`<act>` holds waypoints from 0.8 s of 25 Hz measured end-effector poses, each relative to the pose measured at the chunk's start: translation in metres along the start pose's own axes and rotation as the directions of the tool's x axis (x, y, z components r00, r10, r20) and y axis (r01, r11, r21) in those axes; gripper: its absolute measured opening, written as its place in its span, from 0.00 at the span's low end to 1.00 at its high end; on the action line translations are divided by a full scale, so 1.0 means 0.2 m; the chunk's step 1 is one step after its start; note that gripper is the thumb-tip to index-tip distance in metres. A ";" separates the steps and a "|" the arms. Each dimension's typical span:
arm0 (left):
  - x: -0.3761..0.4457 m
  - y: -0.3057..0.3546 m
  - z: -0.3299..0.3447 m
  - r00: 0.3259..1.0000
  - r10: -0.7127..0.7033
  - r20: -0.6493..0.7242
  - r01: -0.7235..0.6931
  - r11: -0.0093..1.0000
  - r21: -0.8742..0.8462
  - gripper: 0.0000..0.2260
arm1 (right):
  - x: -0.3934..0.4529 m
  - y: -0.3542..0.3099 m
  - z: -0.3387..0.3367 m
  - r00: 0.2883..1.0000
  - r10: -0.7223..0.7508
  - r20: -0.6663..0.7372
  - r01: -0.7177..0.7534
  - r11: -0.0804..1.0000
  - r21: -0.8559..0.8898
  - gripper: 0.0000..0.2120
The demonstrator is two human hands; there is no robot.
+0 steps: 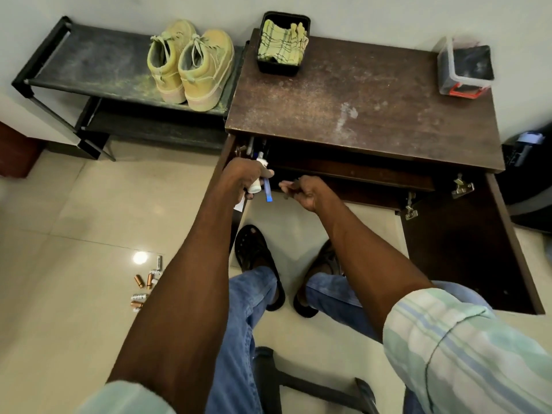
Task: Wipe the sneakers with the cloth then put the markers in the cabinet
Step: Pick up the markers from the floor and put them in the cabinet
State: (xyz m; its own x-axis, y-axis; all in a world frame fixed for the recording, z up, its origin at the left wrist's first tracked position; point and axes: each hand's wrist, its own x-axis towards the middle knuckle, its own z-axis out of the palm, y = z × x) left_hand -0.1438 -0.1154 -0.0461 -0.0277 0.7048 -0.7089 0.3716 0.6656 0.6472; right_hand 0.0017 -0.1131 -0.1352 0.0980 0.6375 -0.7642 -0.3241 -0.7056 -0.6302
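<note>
A pair of yellow-green sneakers point(191, 64) stands on a black shoe rack point(95, 70) at the upper left. A checked yellow cloth point(282, 43) lies in a black tray point(283, 70) on top of the brown cabinet point(358, 103). Both cabinet doors hang open. My left hand point(242, 180) grips a bundle of markers point(260, 180), white and blue, at the left end of the cabinet's opening. Just right of it, my right hand point(301, 189) pinches a dark marker, mostly hidden by the fingers. More marker tips point(252, 144) show inside the cabinet above my left hand.
A clear container with a dark lid point(466, 70) sits on the cabinet's back right corner. Several batteries point(146, 282) lie on the tiled floor at the left. The open right door point(466, 243) juts toward me. My sandalled feet are below the opening, with a chair base beneath.
</note>
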 end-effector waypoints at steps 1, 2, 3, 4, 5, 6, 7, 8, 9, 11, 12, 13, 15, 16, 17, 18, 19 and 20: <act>0.00 -0.05 0.05 0.999 -0.020 0.029 0.020 1.000 -0.015 0.11 | -0.05 0.00 -0.03 0.999 0.001 0.048 -0.004 0.998 0.057 0.18; 0.00 -0.10 0.10 0.997 -0.050 0.056 0.052 0.998 -0.031 0.10 | -0.11 0.00 -0.07 0.998 0.000 0.065 -0.005 0.997 0.076 0.18; 0.01 -0.15 0.14 0.993 -0.081 0.080 0.085 0.995 -0.050 0.09 | -0.14 0.01 -0.10 0.997 0.003 0.072 -0.009 0.997 0.082 0.17; 0.02 -0.19 0.17 0.989 -0.108 0.100 0.114 0.991 -0.065 0.08 | -0.16 0.01 -0.13 0.998 0.014 0.069 -0.019 0.996 0.082 0.16; 0.04 -0.22 0.20 0.986 -0.122 0.111 0.132 0.988 -0.084 0.08 | -0.16 0.01 -0.15 0.997 0.034 0.065 -0.040 0.994 0.105 0.14; 0.08 -0.24 0.21 0.985 -0.129 0.114 0.141 0.985 -0.102 0.07 | -0.14 0.03 -0.16 0.997 0.057 0.052 -0.062 0.992 0.106 0.14; 0.11 -0.26 0.21 0.984 -0.131 0.118 0.145 0.982 -0.119 0.07 | -0.10 0.04 -0.17 0.997 0.063 0.046 -0.067 0.993 0.095 0.15; 0.13 -0.26 0.20 0.985 -0.127 0.119 0.143 0.979 -0.142 0.06 | -0.09 0.05 -0.17 0.997 0.061 0.046 -0.064 0.996 0.068 0.17; 0.19 -0.27 0.19 0.985 -0.127 0.117 0.146 0.974 -0.172 0.06 | -0.03 0.05 -0.15 0.997 0.063 0.054 -0.067 0.995 0.075 0.20; 0.28 -0.29 0.15 0.989 -0.128 0.070 0.141 0.962 -0.235 0.06 | 0.09 0.05 -0.12 0.995 0.083 0.054 -0.088 0.989 0.115 0.22; 0.32 -0.32 0.14 0.990 -0.138 0.043 0.144 0.956 -0.256 0.06 | 0.13 0.05 -0.10 0.995 0.088 0.054 -0.094 0.987 0.128 0.20; 0.39 -0.34 0.13 0.988 -0.152 0.031 0.154 0.951 -0.269 0.07 | 0.20 0.04 -0.06 0.995 0.086 0.057 -0.092 0.988 0.126 0.17; 0.52 -0.38 0.13 0.985 -0.171 0.035 0.175 0.951 -0.255 0.08 | 0.34 0.02 0.02 0.998 0.057 -0.002 -0.057 0.998 0.004 0.09; 0.56 -0.40 0.13 0.983 -0.178 0.045 0.183 0.956 -0.230 0.09 | 0.38 0.00 0.04 0.999 0.010 -0.047 -0.014 0.995 -0.100 0.10; 0.58 -0.41 0.14 0.983 -0.179 0.052 0.186 0.958 -0.218 0.10 | 0.42 -0.02 0.06 0.995 -0.061 -0.085 0.044 0.981 -0.188 0.10; 0.62 -0.42 0.15 0.983 -0.176 0.060 0.185 0.959 -0.216 0.11 | 0.46 -0.03 0.08 0.989 -0.111 -0.097 0.085 0.968 -0.236 0.07; 0.66 -0.43 0.15 0.983 -0.175 0.062 0.184 0.958 -0.222 0.11 | 0.51 -0.05 0.09 0.983 -0.156 -0.096 0.127 0.958 -0.257 0.05; 0.70 -0.45 0.15 0.983 -0.173 0.065 0.183 0.957 -0.226 0.11 | 0.55 -0.05 0.11 0.975 -0.200 -0.100 0.165 0.944 -0.286 0.09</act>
State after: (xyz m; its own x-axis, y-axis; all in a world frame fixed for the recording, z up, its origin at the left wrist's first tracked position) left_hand -0.1533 -0.0828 -0.2121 -0.0311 0.5618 -0.8267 0.1407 0.8213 0.5529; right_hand -0.0047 -0.0286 -0.2094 0.2545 0.7316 -0.6324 -0.0209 -0.6496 -0.7600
